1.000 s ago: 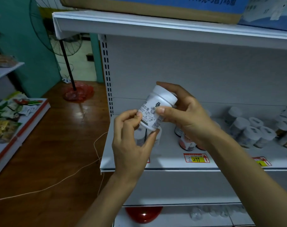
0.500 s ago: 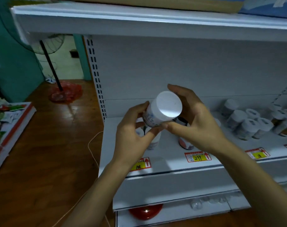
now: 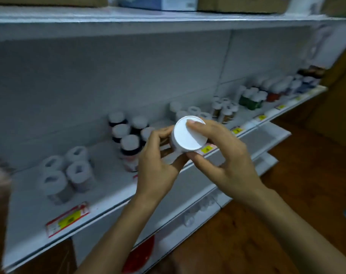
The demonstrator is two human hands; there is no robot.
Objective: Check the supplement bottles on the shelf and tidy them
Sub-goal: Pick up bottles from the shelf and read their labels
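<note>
A person holds a white-capped supplement bottle in both hands at the centre of the frame, in front of a white shop shelf. The bottle is tipped so that its round cap faces the camera, and its body is mostly hidden behind the cap and the fingers. The left hand curls round the bottle's body from the left side. The right hand pinches the cap's rim, one fingertip on the upper edge and another under the lower edge.

Behind the hands, a cluster of dark bottles with white caps stands upright on the shelf. Four pale bottles are grouped at centre left. More bottles, among them green ones, run along the shelf toward the upper right, blurred. Yellow-and-red price tags line the shelf's front edge. Cardboard boxes sit on the shelf above, along the top of the frame. A wooden floor fills the lower right, and a red object, too blurred to identify, shows at bottom centre below the shelf.
</note>
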